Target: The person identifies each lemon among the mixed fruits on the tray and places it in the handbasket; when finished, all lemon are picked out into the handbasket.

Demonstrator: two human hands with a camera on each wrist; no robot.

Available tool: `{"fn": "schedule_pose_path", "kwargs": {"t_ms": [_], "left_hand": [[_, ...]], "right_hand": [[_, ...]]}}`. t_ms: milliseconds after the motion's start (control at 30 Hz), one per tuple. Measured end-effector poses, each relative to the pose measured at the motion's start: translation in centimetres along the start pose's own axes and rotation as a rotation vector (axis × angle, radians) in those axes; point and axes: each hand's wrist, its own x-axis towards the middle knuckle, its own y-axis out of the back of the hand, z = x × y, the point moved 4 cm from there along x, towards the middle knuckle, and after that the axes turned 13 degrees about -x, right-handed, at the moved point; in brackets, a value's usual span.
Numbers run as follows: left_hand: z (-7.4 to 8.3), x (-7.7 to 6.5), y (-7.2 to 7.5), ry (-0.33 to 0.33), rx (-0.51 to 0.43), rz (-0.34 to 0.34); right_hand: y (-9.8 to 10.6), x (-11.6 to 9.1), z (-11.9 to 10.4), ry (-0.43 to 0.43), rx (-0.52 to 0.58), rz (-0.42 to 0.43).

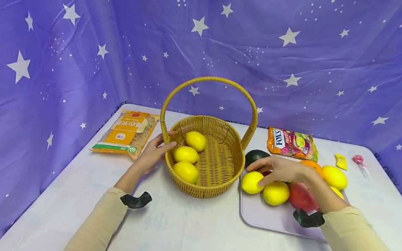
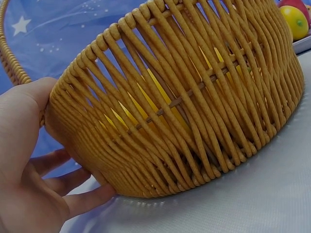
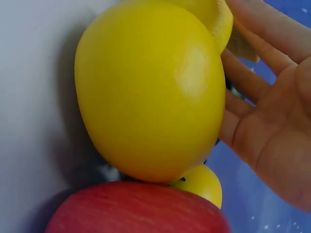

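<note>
A woven basket with a tall arched handle stands on the table, with several lemons along its left inner side. My left hand holds the basket's left rim; in the left wrist view its thumb lies at the rim and its fingers against the outer weave. Over the tray at the right, my right hand has thumb and fingers around a lemon at the tray's left edge. Another lemon lies just beside it, large in the right wrist view, next to a red apple.
The pale tray also bears a dark green avocado, an orange and more lemons. Behind it lie a FOX'S candy bag, a yellow wrapped sweet and a lollipop. An orange food packet lies left of the basket.
</note>
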Motion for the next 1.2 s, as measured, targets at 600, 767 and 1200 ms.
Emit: {"fn": "schedule_pose_path", "kwargs": {"t_ms": [600,767,1200], "left_hand": [[-0.2,-0.4,-0.1,-0.005,-0.006,0.009],[0.0,-0.3,0.0,-0.004,-0.009,0.006],[0.0,0.0,0.0,0.006,-0.017,0.006]], "right_hand": [[-0.4,0.3,-1.0,0.033,-0.162,-0.016],[2.0,-1.1,-2.1,0.026,-0.151,0.057],[1.5,2.0,-7.8,0.187,0.054,0.08]]}}
